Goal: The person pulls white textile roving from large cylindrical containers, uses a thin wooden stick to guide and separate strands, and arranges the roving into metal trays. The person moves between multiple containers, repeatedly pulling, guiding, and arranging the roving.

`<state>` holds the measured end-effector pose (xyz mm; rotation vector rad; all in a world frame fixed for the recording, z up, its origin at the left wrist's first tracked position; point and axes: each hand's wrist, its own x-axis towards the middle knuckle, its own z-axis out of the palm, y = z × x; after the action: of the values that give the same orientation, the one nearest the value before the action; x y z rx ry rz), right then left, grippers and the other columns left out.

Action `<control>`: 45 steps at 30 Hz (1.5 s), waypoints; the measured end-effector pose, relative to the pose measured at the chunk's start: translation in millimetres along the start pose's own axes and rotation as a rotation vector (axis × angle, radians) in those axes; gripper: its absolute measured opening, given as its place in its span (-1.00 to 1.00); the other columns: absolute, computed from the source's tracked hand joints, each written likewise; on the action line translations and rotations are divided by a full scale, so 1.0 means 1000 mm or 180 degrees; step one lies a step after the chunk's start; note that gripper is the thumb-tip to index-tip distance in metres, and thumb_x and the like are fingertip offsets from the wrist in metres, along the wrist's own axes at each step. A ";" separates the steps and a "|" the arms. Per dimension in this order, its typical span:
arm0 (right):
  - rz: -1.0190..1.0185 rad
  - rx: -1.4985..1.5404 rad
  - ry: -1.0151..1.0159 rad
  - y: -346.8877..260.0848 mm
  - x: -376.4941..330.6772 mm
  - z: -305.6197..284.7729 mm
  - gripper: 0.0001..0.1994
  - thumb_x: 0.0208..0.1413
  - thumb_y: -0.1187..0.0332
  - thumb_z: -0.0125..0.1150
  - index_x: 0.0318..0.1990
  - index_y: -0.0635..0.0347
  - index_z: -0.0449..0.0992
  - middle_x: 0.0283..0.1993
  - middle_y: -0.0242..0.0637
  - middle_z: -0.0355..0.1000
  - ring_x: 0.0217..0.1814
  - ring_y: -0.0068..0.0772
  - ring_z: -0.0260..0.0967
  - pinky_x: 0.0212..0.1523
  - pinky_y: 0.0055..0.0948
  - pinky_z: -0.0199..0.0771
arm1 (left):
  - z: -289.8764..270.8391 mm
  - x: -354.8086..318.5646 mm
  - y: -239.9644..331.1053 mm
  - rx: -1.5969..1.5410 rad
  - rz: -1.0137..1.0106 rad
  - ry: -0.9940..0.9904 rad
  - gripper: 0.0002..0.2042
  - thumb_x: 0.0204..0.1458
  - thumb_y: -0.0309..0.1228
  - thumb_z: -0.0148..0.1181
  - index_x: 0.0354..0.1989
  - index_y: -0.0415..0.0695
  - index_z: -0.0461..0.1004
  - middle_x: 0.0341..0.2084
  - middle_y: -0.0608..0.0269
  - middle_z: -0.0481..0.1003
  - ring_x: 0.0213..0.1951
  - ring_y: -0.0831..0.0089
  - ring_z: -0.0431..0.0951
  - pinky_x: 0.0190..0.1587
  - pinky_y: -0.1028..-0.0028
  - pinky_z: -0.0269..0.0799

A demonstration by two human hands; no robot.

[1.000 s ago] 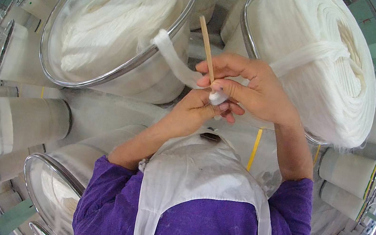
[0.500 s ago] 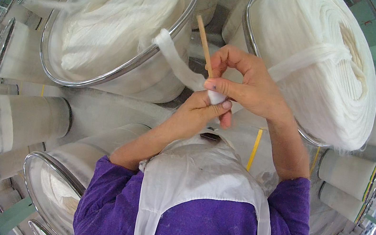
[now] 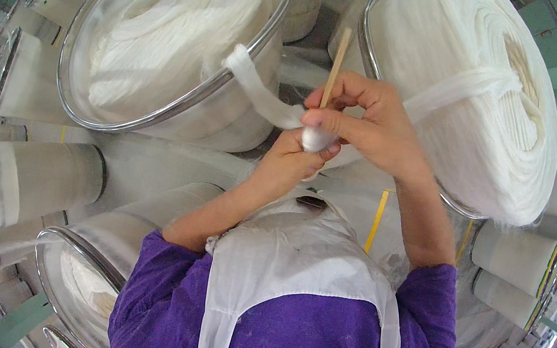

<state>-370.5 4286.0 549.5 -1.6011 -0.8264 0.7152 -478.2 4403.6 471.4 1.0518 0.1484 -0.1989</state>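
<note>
No package, label, sign or screen can be seen in this view. The big round cans that hold the white fibre have plain pale walls and bright metal rims, and no sticker or tag shows on any of them. The cans at the far right edge carry thin coloured stripes near the rim, but these are too small and too bent by the lens to tell if they are labels or only painted bands. The green floor and the walls at the borders of the view show no board and no display.
</note>
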 end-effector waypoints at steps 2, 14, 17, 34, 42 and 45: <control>0.0265 -0.0533 0.0151 -0.004 -0.002 0.001 -0.73 0.09 0.28 0.26 -0.18 0.31 0.50 -0.32 -0.36 0.49 -0.28 -0.61 0.39 -0.22 -0.59 0.39 | 0.002 0.002 -0.002 0.0071 0.0025 0.0106 -0.87 0.09 -0.42 0.11 -0.26 -0.18 0.50 -0.61 0.53 0.29 -0.59 0.74 0.19 -0.55 0.65 0.03; 0.0127 0.0728 -0.0007 0.000 0.000 0.002 -0.81 0.00 0.27 0.35 -0.39 0.18 0.52 -0.38 -0.38 0.51 -0.36 -0.67 0.38 -0.44 -0.62 0.33 | 0.000 -0.005 0.005 0.0132 -0.0449 0.0061 -0.79 0.07 -0.44 0.10 -0.13 -0.18 0.49 -0.61 0.51 0.32 -0.60 0.74 0.19 -0.56 0.66 0.05; 0.0134 0.0233 0.0091 0.004 0.002 0.004 -0.76 -0.03 0.27 0.39 -0.44 0.20 0.46 -0.36 -0.38 0.49 -0.35 -0.70 0.35 -0.41 -0.61 0.36 | 0.002 -0.005 0.003 0.0674 -0.0130 0.0004 -0.77 0.10 -0.38 0.07 -0.10 -0.19 0.48 -0.65 0.54 0.26 -0.62 0.74 0.16 -0.58 0.65 0.00; -0.2390 0.1629 0.1952 -0.033 -0.009 0.014 -0.75 0.26 0.22 0.03 -0.20 0.26 0.39 -0.26 -0.06 0.52 -0.33 -0.29 0.49 -0.28 -0.37 0.53 | -0.034 -0.011 -0.025 -0.0271 -0.0817 -0.0447 -0.60 0.26 -0.13 -0.17 -0.05 -0.21 0.44 -0.73 0.44 0.19 -0.70 0.64 0.08 -0.61 0.60 -0.02; -0.1266 -0.1817 0.1286 0.017 -0.045 0.067 -0.79 -0.14 0.36 0.42 -0.33 0.15 0.54 -0.42 -0.37 0.41 -0.50 -0.50 0.34 -0.54 -0.57 0.26 | -0.043 -0.010 -0.022 -0.2579 -0.0348 -0.0798 -0.44 0.23 0.07 -0.23 0.12 -0.18 0.33 0.09 -0.01 0.38 0.09 0.20 0.42 0.15 0.21 0.32; -0.1080 -0.2194 0.1413 0.040 -0.051 0.086 -0.73 -0.20 0.33 0.45 -0.27 0.08 0.57 -0.36 -0.38 0.41 -0.44 -0.42 0.41 -0.50 -0.49 0.36 | -0.042 -0.014 -0.019 -0.2477 -0.0239 -0.0659 -0.42 0.22 0.09 -0.22 0.15 -0.13 0.33 0.19 -0.02 0.28 0.16 0.19 0.35 0.20 0.16 0.26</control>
<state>-463.7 4286.9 496.2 -2.0435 -1.0304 -0.2053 -496.9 4432.9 437.7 0.2486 0.0659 -0.2860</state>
